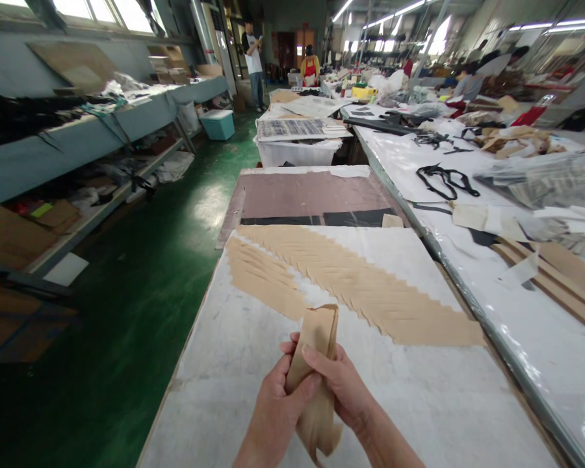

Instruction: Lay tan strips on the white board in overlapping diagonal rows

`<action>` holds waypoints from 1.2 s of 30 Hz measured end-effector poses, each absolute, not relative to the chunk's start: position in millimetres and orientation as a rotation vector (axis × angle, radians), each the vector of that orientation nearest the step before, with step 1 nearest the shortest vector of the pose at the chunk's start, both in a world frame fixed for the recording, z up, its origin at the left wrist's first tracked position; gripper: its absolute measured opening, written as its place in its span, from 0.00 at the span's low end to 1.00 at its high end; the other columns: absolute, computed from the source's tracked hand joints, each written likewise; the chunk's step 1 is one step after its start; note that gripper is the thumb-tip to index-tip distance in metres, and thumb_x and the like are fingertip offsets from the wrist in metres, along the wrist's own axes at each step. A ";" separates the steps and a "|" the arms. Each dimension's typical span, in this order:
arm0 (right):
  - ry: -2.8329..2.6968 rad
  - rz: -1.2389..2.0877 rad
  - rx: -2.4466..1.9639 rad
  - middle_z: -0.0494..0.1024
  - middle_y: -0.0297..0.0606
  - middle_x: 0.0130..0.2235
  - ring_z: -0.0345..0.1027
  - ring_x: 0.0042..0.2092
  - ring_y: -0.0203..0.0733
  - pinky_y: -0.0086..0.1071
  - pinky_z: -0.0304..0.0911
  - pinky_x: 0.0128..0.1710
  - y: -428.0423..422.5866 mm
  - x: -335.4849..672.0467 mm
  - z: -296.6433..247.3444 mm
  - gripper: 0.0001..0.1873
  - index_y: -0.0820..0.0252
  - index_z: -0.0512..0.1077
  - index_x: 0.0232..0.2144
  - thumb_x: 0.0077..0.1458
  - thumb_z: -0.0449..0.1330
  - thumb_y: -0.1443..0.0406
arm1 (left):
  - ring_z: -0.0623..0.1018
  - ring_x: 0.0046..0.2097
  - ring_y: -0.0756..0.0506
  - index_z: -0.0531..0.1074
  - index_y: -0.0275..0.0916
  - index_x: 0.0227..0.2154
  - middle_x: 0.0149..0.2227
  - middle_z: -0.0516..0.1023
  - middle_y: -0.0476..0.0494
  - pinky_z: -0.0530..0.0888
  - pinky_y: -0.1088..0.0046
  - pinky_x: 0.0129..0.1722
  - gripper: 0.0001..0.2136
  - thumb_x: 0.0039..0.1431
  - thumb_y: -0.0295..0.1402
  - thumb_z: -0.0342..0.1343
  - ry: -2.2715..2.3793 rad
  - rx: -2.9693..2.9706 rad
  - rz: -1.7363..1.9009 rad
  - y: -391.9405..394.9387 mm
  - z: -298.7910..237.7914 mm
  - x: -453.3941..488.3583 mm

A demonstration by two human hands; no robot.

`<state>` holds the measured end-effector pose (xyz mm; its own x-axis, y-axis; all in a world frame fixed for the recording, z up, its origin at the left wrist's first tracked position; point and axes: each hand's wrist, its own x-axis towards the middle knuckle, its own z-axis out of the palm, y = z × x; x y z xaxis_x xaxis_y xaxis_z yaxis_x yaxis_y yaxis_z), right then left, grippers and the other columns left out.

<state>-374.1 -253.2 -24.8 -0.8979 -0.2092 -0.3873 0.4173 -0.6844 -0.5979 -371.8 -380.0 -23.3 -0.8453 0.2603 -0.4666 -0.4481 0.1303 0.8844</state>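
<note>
Between my two hands is a stack of tan strips point(320, 328), paper or thin leather-like, held lengthwise above the table; its near end bends and is slightly blurred. My left hand point(283, 396) wraps the stack's left side, thumb on top. From the right, my right hand point(344, 380) closes round it with the thumb pressed on the upper face. Beyond them, a long row of overlapping tan pieces point(365, 286) fans diagonally across the white-covered table point(224, 383). A shorter overlapping row point(266, 276) lies to its left.
A metal-edged side table point(517, 364) at right carries black straps point(446, 181), tan strips point(548, 279) and plastic bags. Past the work table stands a white bin point(297, 153). Green floor point(195, 221) and a cluttered bench point(141, 123) are at left. Two people stand at the far end.
</note>
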 end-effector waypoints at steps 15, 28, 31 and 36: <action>1.294 -2.416 0.681 0.75 0.35 0.22 0.63 0.23 0.33 0.27 0.59 0.25 -271.8 -385.9 -39.1 0.17 0.68 0.76 0.25 0.33 0.74 0.62 | 0.71 0.33 0.49 0.71 0.38 0.41 0.35 0.74 0.46 0.68 0.76 0.31 0.17 0.53 0.45 0.57 2.131 -0.006 1.609 -417.6 7.0 -414.1; 1.296 -2.089 0.415 0.71 0.32 0.24 0.62 0.22 0.32 0.26 0.58 0.22 -277.5 -387.3 -25.5 0.18 0.63 0.74 0.32 0.36 0.70 0.62 | 0.60 0.22 0.54 0.64 0.39 0.24 0.20 0.63 0.56 0.58 0.79 0.20 0.15 0.52 0.45 0.57 2.093 -0.349 1.917 -439.3 -22.9 -452.0; 1.265 -2.007 0.391 0.72 0.33 0.24 0.63 0.22 0.33 0.25 0.58 0.22 -273.8 -383.0 -34.0 0.17 0.64 0.75 0.29 0.34 0.70 0.62 | 0.62 0.23 0.55 0.64 0.38 0.25 0.21 0.65 0.56 0.60 0.80 0.21 0.15 0.52 0.44 0.58 2.050 -0.469 2.035 -452.4 -37.0 -462.5; 1.297 -1.984 0.391 0.74 0.35 0.24 0.65 0.24 0.35 0.26 0.60 0.25 -260.1 -390.3 -39.2 0.18 0.64 0.75 0.30 0.35 0.70 0.59 | 0.66 0.23 0.55 0.67 0.36 0.29 0.24 0.69 0.53 0.65 0.80 0.22 0.15 0.49 0.44 0.59 2.056 -0.572 2.021 -472.0 -59.1 -484.3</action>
<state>-390.3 -260.1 -39.2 -0.6930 -0.4036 -0.5974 0.7092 -0.2324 -0.6657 -484.3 -472.0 -59.1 -0.9048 -0.1313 -0.4051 -0.4073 -0.0110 0.9132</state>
